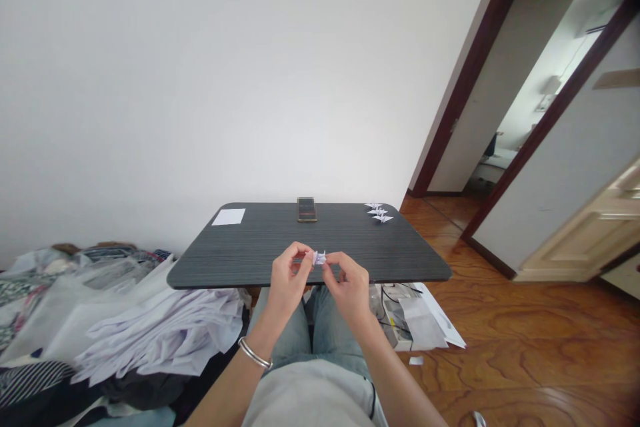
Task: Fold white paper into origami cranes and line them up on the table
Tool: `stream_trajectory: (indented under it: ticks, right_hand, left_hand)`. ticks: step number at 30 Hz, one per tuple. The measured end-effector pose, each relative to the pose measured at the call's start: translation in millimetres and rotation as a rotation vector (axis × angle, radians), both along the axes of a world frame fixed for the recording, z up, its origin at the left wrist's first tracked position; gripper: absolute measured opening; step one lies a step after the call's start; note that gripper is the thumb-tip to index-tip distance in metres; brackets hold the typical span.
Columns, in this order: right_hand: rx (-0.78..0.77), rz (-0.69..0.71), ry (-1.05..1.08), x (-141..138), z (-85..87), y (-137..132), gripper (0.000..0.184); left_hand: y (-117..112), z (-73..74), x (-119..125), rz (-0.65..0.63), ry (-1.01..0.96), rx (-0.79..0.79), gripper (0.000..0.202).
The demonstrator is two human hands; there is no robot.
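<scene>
A small folded white paper crane [319, 258] is held between my two hands, just above the near edge of the dark table. My left hand [290, 272] pinches its left end between thumb and fingers. On the other side, my right hand [347, 277] grips the right end with thumb and forefinger. Fingertips cover part of the paper, so its full shape is hidden. Several finished paper cranes [380, 212] stand in a row at the table's back right. A stack or sheet of white paper [229, 216] lies at the back left.
The dark table [240, 253] stands against a white wall. A phone [307, 209] rests at its back middle. Piled clothes [160, 333] lie to the left, below table height. At right, under the table, are papers and cables [400, 313] on the wooden floor.
</scene>
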State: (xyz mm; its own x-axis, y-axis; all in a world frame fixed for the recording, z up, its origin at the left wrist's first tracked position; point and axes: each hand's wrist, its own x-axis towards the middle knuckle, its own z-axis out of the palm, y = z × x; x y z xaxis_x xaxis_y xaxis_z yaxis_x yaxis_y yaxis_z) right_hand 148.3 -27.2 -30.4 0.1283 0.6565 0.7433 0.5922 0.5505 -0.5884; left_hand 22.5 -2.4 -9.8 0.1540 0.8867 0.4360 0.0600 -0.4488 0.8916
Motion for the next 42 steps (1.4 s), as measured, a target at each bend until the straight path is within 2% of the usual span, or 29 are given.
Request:
stream_trajectory:
  ticks: [10,20,22,26,32,42]
  right_hand:
    - [-0.047,-0.07,0.042,-0.6,1.1,1.2,0.015]
    - [-0.049,-0.133,0.067,-2.5,2.5,0.7,0.013]
    - [-0.062,-0.099,0.141,-2.4,3.2,-0.4,0.013]
    - [-0.077,0.053,0.328,-1.7,4.0,-1.1,0.012]
    - [-0.076,0.258,0.599,-0.2,3.7,1.6,0.012]
    - [-0.107,0.347,0.743,0.4,0.6,3.3,0.012]
  left_hand:
    - [-2.1,-1.7,-2.1,0.057,0.21,0.21,0.014]
    - [-2.1,-7.5,0.8,0.065,0.102,0.112,0.014]
    - [-1.6,-7.3,1.1,0.03,0.048,0.082,0.015]
    - [-0.8,-4.3,0.7,-0.054,-0.067,0.023,0.017]
    - [0.5,-2.7,0.2,-0.1,-0.194,-0.065,0.019]
    - [1.0,0.7,-2.9,-0.094,-0.258,-0.158,0.023]
